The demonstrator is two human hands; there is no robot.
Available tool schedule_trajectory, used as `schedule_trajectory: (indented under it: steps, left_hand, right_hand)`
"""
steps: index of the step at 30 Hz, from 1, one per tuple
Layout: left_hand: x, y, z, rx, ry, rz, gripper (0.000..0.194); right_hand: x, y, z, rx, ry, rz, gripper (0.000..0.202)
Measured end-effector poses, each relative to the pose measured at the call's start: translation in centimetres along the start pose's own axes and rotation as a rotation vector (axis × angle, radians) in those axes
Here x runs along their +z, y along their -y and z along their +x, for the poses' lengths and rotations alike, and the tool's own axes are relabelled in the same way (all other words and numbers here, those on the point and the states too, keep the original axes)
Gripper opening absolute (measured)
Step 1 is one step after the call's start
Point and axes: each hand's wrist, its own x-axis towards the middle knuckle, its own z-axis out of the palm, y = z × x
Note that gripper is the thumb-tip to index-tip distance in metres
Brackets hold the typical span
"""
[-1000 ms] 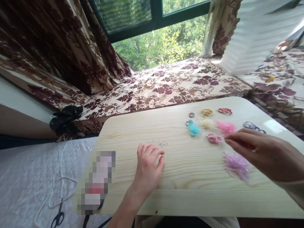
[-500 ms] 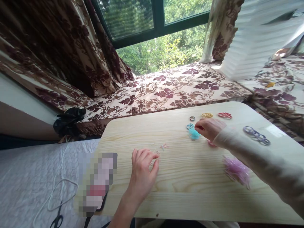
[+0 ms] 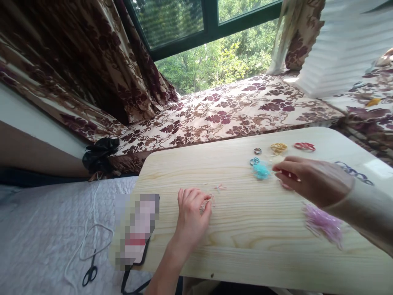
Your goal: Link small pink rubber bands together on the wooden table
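Observation:
My left hand (image 3: 194, 211) rests on the wooden table, thumb and fingers closed around thin pale strands (image 3: 211, 200). A small pink and blue strand piece (image 3: 220, 187) lies just beyond it. At the right, my right hand (image 3: 310, 180) hovers with thumb and fingertips close together, over a pink ring bundle (image 3: 286, 185); anything between its fingertips is too small to tell. Left of it lie a turquoise strand bundle (image 3: 261, 171) and blue rings (image 3: 254, 161). Yellow rings (image 3: 278, 148) and red rings (image 3: 304, 146) lie beyond it, and a purple strand bundle (image 3: 324, 224) lies nearer me.
A blurred-out phone-like object (image 3: 139, 229) lies at the table's left edge. Scissors (image 3: 90, 275) and a white cable (image 3: 82, 246) are on the quilted bedding. Dark purple rings (image 3: 353, 173) lie at the right, partly behind my right hand. A small multicoloured ring (image 3: 257, 151) sits at the back.
My right hand has moved right and toward me, away from the turquoise bundle, uncovering more of the yellow rings. My left hand keeps its place on the table. The view has shifted slightly.

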Motion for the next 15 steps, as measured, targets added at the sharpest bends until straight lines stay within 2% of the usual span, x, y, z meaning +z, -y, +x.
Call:
schedule_trajectory:
  steps: [3, 6, 11, 15]
  left_hand:
    - [0.1, -0.1, 0.4, -0.023, 0.026, 0.014, 0.014]
    - [0.2, -0.1, 0.5, -0.041, 0.050, 0.050, 0.013]
    - [0.4, 0.0, 1.1, -0.035, 0.076, 0.121, 0.012]
    - [0.7, 0.0, 2.4, 0.018, 0.089, 0.206, 0.012]
  right_hand:
    - [0.1, 1.7, -2.7, -0.096, -0.042, 0.114, 0.031]
    - [1.5, 3.5, -5.1, -0.138, -0.080, 0.213, 0.032]
    - [5.0, 5.4, -7.6, -0.080, 0.089, 0.371, 0.028]
    - [6.6, 5.9, -8.4, -0.034, 0.203, 0.436, 0.028]
